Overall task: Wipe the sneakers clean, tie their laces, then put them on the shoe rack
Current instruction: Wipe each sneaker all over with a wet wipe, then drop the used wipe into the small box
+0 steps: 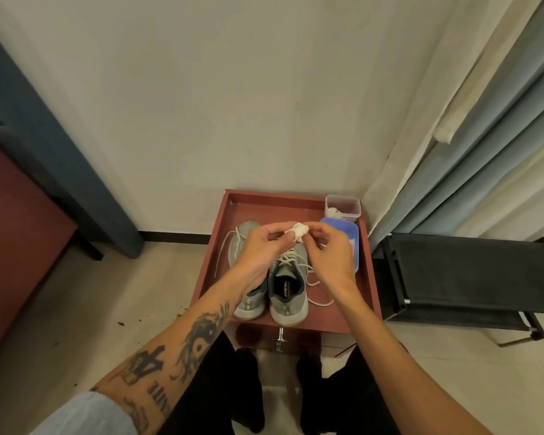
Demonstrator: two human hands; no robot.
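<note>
The black shoe rack (pixel 459 271) is being seen just right of the red tray (pixel 214 243). The grey sneakers (pixel 288 290), laces (pixel 223 252) untied, are being carried side by side inside this tray. Above them, a crumpled white wipe (pixel 299 231) is being pinched by the left hand (pixel 261 246) and the right hand (pixel 330 252).

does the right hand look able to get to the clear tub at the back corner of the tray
Probably yes. The clear tub stands beyond the right hand, with only the low blue box between. But that hand and the left hand both pinch the white wad, so it must let go.
</note>
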